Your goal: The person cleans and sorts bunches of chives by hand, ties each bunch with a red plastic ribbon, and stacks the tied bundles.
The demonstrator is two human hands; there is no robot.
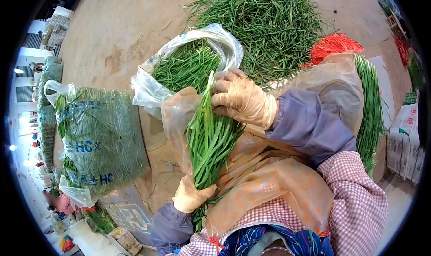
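Note:
A bunch of Chinese chives (211, 141) is held upright over my lap, pale stem ends at the top and green leaves hanging down. My left hand (192, 196), in a cream glove, is wrapped round the leafy lower part. At the upper end, my gloved right hand (244, 98) has its fingers curled against the pale stems; its fingertips are partly hidden. A translucent orange-brown plastic apron (265, 184) covers my lap and knees. Just beyond the bunch, an open clear plastic bag (231, 47) holds more chives.
A large heap of loose greens (260, 22) lies ahead on the floor. Red ties (334, 47) are piled right of it. More long chives (370, 108) lie beside my right knee. A packed, printed bag (103, 139) stands at left. White crates (406, 141) stand far right.

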